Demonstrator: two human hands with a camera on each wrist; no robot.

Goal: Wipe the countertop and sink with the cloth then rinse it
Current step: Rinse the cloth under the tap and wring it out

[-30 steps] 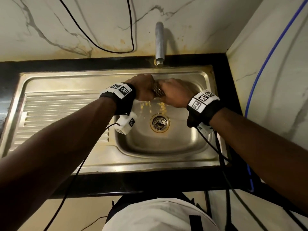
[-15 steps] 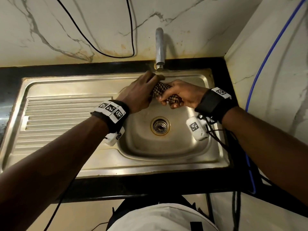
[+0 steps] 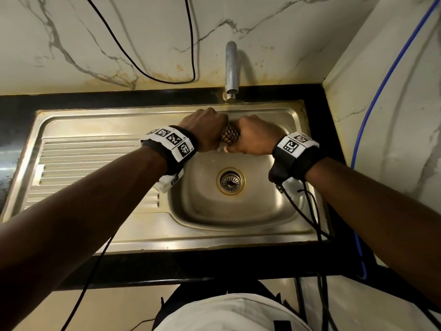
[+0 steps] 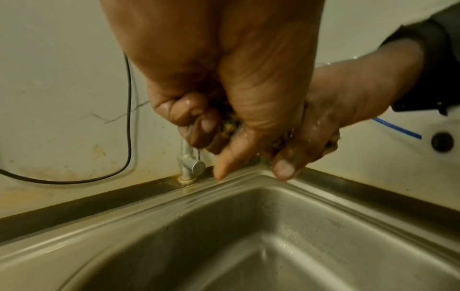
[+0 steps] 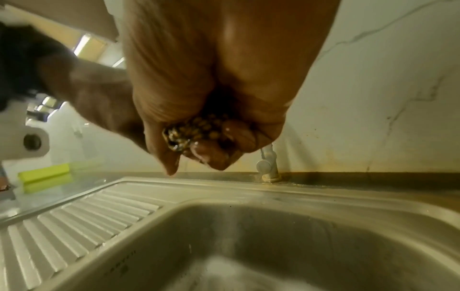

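A brown checkered cloth (image 3: pixel 229 136) is bunched into a tight roll above the steel sink basin (image 3: pixel 202 206), just in front of the tap (image 3: pixel 232 70). My left hand (image 3: pixel 207 130) grips its left end and my right hand (image 3: pixel 253 137) grips its right end, fists close together. In the left wrist view the curled fingers (image 4: pixel 191 118) squeeze the wet cloth (image 4: pixel 230 124). The right wrist view shows the cloth (image 5: pixel 196 130) poking out of my right fist, with drops of water on the fingers (image 5: pixel 214 155). Most of the cloth is hidden inside both fists.
A ribbed draining board (image 3: pixel 90 168) lies left of the basin, with the drain (image 3: pixel 230 180) in the basin floor. Black countertop (image 3: pixel 191 266) borders the sink. A black cable (image 3: pixel 152 75) hangs on the marble wall and a blue hose (image 3: pixel 372 101) runs down the right wall. A yellow-green object (image 5: pixel 44 173) sits far left.
Half a second ago the hands held the cloth looser and partly spread; now both fists are clenched close together on it, wrists turned back as they were a second ago.
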